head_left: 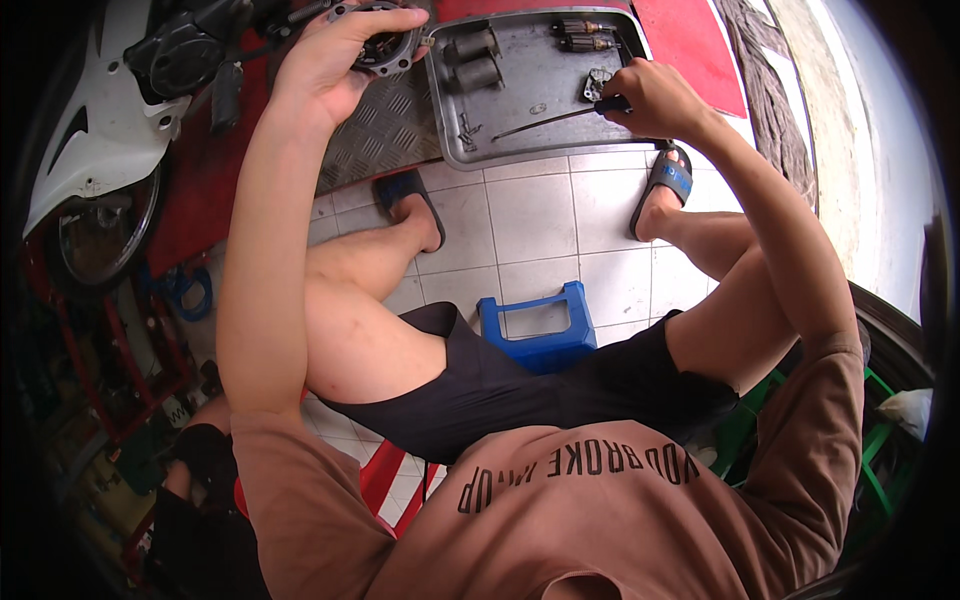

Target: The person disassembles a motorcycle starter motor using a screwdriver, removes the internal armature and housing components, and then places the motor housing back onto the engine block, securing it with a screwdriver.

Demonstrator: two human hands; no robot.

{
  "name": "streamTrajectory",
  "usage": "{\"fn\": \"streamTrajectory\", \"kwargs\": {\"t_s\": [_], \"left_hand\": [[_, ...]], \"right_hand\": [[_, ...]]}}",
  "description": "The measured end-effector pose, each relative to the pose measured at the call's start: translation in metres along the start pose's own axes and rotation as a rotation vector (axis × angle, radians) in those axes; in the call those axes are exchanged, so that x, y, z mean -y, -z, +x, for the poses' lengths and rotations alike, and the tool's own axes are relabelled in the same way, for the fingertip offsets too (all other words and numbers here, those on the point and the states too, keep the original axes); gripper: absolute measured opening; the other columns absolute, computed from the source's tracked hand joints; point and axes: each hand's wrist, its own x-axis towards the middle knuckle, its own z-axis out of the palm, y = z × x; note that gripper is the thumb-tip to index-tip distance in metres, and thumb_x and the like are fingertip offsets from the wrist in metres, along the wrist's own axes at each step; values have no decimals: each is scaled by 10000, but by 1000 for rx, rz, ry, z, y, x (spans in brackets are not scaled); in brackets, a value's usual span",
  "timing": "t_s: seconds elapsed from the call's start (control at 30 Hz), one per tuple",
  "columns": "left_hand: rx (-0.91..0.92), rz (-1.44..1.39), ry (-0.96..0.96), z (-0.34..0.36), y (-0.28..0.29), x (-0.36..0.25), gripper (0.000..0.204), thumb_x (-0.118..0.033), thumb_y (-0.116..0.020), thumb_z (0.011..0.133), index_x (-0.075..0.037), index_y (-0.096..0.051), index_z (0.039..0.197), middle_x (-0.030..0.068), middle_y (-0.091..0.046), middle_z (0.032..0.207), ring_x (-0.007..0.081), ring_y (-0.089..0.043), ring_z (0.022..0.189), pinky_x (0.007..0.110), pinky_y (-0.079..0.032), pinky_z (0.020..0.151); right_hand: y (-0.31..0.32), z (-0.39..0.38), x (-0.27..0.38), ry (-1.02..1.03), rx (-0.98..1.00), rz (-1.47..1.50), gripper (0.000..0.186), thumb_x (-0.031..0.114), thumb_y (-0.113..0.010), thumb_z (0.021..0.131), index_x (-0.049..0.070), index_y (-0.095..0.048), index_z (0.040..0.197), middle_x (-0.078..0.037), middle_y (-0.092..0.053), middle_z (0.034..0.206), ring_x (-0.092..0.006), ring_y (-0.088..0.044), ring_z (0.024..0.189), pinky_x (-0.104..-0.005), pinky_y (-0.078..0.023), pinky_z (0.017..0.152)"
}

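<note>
My left hand (335, 65) is closed around a round, dark metal engine part (396, 62) with a ring-shaped rim, held up beside the tray's left edge. In my right hand (660, 98) is a screwdriver with a dark handle and a long thin shaft (545, 124), whose tip points left over the metal tray (520, 150). Two grey metal cylinders (476, 75) lie at the tray's left side. Two motor armatures (588, 43) rest at its far right. A small metal part (597, 84) sits beside my right hand, and several screws (467, 134) are near the lower left corner.
Beneath the tray is a red bench with a checkered metal plate (385, 130). A white motorcycle (110, 140) stands at the left. Between my legs is a blue plastic stool (540, 345) on white tiles. Another person (190, 480) is at lower left. Green crates (875, 440) stand at right.
</note>
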Motion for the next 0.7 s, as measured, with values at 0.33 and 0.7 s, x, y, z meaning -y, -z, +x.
{"fn": "streamTrajectory", "kwargs": {"t_s": [0.33, 0.7], "left_hand": [[-39, 59, 120, -3, -6, -4, 231, -291, -702, 859, -82, -648, 940, 23, -654, 839, 136, -654, 738, 319, -561, 667], [24, 1176, -164, 1, 9, 30, 366, -206, -711, 755, -99, -696, 1104, 63, -675, 736, 142, -632, 599, 294, -513, 624]], "right_hand": [[12, -1, -9, -33, -8, 4, 158, 145, -717, 721, 47, -728, 844, -143, -673, 715, -329, -646, 660, -401, -525, 635], [96, -27, -12, -141, -160, 323, 220, 138, -703, 767, -36, -702, 901, -130, -656, 665, -151, -592, 542, -294, -474, 551]]}}
